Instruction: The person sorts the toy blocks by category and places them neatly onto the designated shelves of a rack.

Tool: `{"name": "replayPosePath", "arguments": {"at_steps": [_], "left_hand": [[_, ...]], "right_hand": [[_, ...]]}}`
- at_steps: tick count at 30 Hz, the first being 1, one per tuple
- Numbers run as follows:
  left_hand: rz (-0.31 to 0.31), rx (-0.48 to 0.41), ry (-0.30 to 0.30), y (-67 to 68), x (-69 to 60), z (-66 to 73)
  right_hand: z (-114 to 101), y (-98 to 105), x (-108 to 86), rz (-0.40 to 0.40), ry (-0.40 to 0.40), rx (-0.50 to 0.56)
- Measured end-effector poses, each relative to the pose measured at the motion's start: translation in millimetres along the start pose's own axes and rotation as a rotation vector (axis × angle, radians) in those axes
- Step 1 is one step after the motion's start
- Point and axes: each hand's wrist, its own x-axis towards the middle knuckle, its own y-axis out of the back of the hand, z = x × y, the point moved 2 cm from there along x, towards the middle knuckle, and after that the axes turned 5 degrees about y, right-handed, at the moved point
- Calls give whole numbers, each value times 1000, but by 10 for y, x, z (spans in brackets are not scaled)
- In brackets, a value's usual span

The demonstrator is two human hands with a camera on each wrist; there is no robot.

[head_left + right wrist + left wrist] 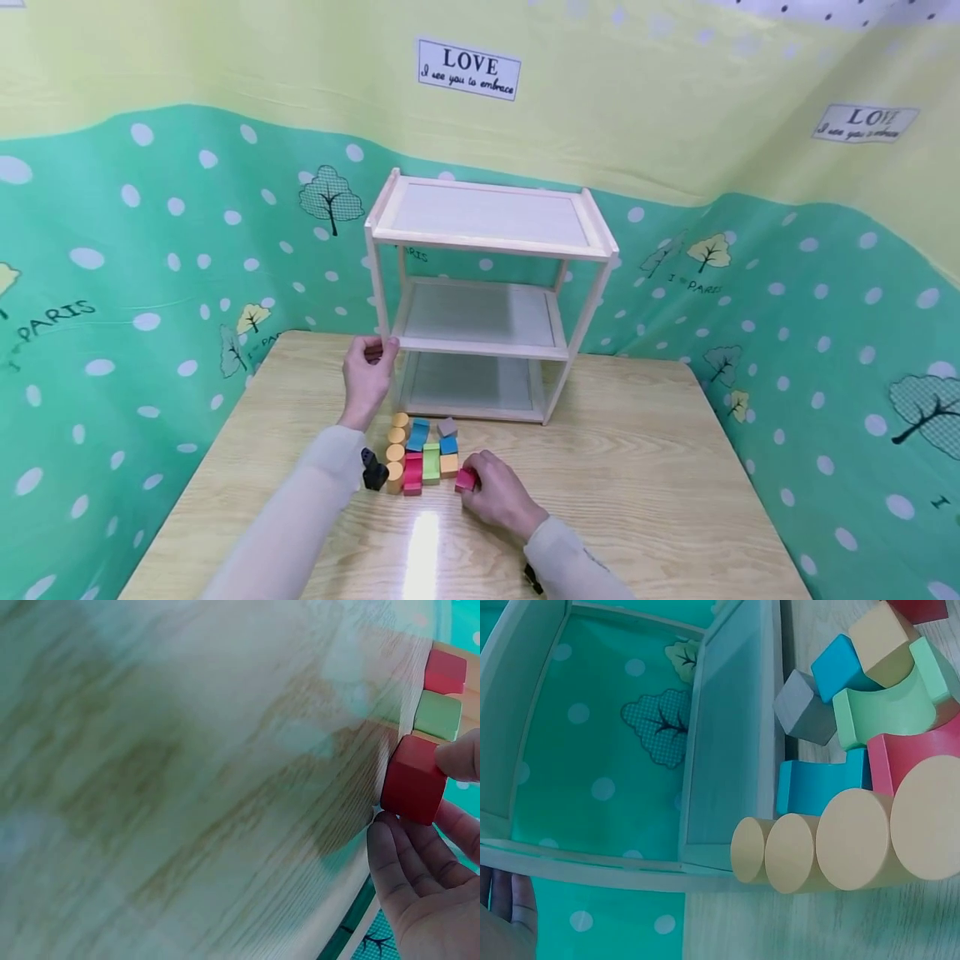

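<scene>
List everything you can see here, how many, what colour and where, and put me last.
Wall cloth: count unclear, green and yellow with printed dots, trees and words, around the table
Table: 1, light wood, beneath the shelf and blocks
Shelf: 1, pale, three-tiered, towards the table's back
Cylinders: 4, tan, row at the blocks' left
Curved blocks: 3, blue, red and green, right of the cylinders
Cubes: 3, grey, blue and tan, right of the curved blocks
Red block: 1, red, just right of the tan cube
Black objects: 2, black, by the sleeves
Left grip: 1, bare, at the shelf's left front post
Right grip: 1, bare, holding the red block
Sleeves: 2, whitish, on the forearms
</scene>
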Motion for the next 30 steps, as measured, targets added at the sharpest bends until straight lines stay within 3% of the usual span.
{"name": "replayPosePath", "arguments": {"at_steps": [23,30], "left_hand": [[17,-6,-1,-11,4,-28],[15,-11,-4,-13,-2,-27]], "right_hand": [[43,41,-14,3,-41,11],[80,107,-64,26,-7,3]]}}
